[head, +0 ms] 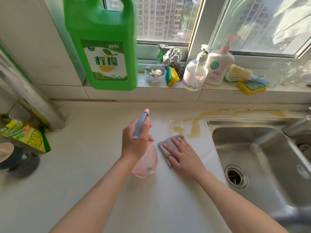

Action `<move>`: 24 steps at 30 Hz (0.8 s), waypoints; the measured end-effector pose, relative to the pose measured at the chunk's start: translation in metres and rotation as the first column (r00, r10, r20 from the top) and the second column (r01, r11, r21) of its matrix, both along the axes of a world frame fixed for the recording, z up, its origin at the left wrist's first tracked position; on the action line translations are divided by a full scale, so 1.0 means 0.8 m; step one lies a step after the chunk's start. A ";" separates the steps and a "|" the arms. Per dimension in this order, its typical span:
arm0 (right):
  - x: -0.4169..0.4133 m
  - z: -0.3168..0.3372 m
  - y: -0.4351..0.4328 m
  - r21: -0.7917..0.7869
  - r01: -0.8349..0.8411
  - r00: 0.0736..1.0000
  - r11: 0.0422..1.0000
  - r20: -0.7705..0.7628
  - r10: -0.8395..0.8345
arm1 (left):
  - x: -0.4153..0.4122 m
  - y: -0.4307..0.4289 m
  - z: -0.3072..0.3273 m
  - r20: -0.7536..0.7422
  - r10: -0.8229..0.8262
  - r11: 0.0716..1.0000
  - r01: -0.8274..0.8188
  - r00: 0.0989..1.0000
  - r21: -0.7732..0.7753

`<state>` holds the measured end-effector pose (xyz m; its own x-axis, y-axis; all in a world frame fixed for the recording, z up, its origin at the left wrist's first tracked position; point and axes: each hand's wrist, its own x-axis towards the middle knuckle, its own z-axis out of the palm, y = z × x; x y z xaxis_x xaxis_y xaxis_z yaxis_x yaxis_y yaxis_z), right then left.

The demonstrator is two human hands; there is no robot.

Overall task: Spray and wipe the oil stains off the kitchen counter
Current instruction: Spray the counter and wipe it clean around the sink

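My left hand (134, 142) is wrapped tight around the neck of the pink spray bottle (146, 163), fingers over the grey trigger, nozzle tipped forward and up toward the oil stains (188, 127) so the mist should land right on them. Those stains sit yellow-brown on the white kitchen counter (84, 165), pooling just beside the sink (262, 157) rim and trailing along the back edge behind it. My right hand (183, 155) lies flat, fingers spread, pressing the grey cloth (170, 143) down onto the counter, its far corner almost touching the nearest stain. I park it there so it is ready to sweep the moment the spray hits. 2 hands, 1 job each. The stains look untouched, so I judge the wiping has hardly begun. The green detergent jug (102, 47) stands on the window ledge, out of my way.
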<state>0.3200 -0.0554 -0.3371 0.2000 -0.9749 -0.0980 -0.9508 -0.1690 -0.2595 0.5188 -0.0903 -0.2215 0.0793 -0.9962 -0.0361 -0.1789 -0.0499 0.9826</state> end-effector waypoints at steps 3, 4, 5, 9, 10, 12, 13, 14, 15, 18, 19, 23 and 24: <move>-0.040 -0.004 -0.031 -0.006 -0.005 1.000 1.000 0.007 0.005 | -0.044 -0.008 -0.005 0.017 0.033 0.999 -0.033 0.999 -0.007; -0.054 -0.004 -0.041 -0.006 -0.005 1.000 1.000 0.016 0.006 | -0.056 -0.011 -0.007 0.023 0.050 0.999 -0.049 0.998 -0.016; -0.071 -0.003 -0.053 0.005 -0.006 1.000 1.000 0.030 0.006 | -0.066 -0.013 -0.009 0.031 0.068 0.997 -0.067 0.997 -0.025; -0.127 -0.001 -0.096 0.036 0.046 0.998 0.998 0.038 -0.047 | -0.077 -0.013 -0.014 0.032 0.102 0.993 -0.100 0.994 -0.058; -0.135 -0.002 -0.109 0.031 0.083 0.996 0.996 0.043 -0.084 | -0.078 -0.011 -0.016 0.023 0.125 0.990 -0.123 0.992 -0.073; -0.128 -0.007 -0.131 -0.005 0.166 0.986 0.986 0.022 -0.166 | -0.080 -0.008 -0.019 -0.004 0.170 0.980 -0.170 0.985 -0.102; -0.117 -0.008 -0.139 -0.029 0.200 0.980 0.979 -0.002 -0.200 | -0.082 -0.007 -0.019 -0.008 0.174 0.977 -0.174 0.985 -0.120; -0.102 -0.009 -0.143 -0.046 0.218 0.976 0.975 -0.020 -0.219 | -0.086 -0.005 -0.019 0.006 0.165 0.977 -0.163 0.986 -0.137; -0.087 -0.009 -0.144 -0.055 0.214 0.976 0.975 -0.026 -0.216 | -0.090 -0.003 -0.019 0.030 0.143 0.978 -0.137 0.989 -0.155; -0.042 -0.011 -0.136 -0.044 0.074 0.997 0.996 -0.001 -0.074 | -0.096 0.000 -0.020 0.093 0.096 0.976 -0.075 0.991 -0.206; -0.029 -0.012 -0.128 -0.049 0.008 1.000 0.999 0.010 -0.008 | -0.094 0.000 -0.021 0.095 0.105 0.975 -0.084 0.990 -0.206; -0.014 -0.012 -0.082 -0.035 -0.163 0.983 0.986 0.073 0.166 | -0.083 -0.006 -0.026 0.045 0.150 0.974 -0.140 0.988 -0.178; -0.023 -0.013 -0.071 -0.020 -0.177 0.981 0.984 0.080 0.178 | -0.081 -0.009 -0.025 0.036 0.147 0.976 -0.139 0.988 -0.168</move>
<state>0.3014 -0.1121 -0.3473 0.3770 -0.9241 -0.0626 -0.8812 -0.3371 -0.3314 0.4541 -0.0972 -0.2419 0.2193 -0.9663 0.1348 -0.2292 0.0833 0.9698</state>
